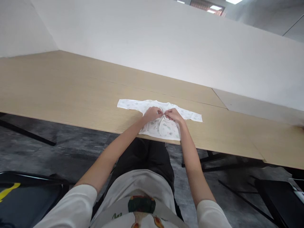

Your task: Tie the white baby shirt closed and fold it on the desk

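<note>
A white long-sleeved baby shirt point(171, 128) with a small scattered print lies spread on the table, its sleeves stretched out to both sides. My left hand point(153, 114) pinches at the middle of its front, just below the neckline. Close beside it, my right hand point(173, 115) also has its fingers pressed together on the shirt. Thin white edges or strands show between the fingertips; whether these are ties cannot be made out. Below the hands, a rounded front edge curves across the shirt. Its hem lies along the table's near edge.
The long wooden table point(71, 91) runs across the view, with a white partition point(154, 41) behind it. A black chair point(30, 196) with a yellow strip stands at the lower left. Another black seat point(280, 196) is at the lower right, with a white object and cable on it.
</note>
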A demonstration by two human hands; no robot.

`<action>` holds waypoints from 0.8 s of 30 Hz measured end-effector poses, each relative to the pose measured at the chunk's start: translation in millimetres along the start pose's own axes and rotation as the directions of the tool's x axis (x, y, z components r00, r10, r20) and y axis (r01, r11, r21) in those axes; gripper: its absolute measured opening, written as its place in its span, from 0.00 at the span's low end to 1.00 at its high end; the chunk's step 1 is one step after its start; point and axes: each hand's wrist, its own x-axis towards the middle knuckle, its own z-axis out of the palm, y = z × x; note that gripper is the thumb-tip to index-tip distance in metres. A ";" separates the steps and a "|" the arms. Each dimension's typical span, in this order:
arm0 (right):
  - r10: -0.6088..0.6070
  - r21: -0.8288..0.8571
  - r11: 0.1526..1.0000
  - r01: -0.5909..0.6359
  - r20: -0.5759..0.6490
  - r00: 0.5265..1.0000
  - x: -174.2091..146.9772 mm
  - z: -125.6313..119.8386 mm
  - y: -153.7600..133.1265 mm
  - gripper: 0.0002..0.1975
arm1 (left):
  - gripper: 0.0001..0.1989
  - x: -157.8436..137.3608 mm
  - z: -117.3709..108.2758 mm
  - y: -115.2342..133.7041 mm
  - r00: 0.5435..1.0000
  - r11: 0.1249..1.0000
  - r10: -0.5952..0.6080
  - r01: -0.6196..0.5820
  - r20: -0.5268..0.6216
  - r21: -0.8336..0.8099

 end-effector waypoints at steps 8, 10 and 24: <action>0.010 0.031 0.999 -0.010 0.003 1.000 -2.6 -1.2 -2.1 0.09 | 0.08 -0.2 0.4 0.3 1.000 0.996 0.012 -0.012 -0.004 -0.088; 0.013 0.039 0.999 -0.013 0.008 1.000 -2.4 -1.1 -2.0 0.09 | 0.08 -0.8 0.0 0.7 1.000 0.992 0.031 -0.031 -0.007 -0.122; 0.002 0.081 0.997 -0.004 0.025 1.000 -4.9 7.0 -7.5 0.04 | 0.07 0.4 5.2 -4.3 0.989 0.897 -0.116 0.064 -0.093 -0.437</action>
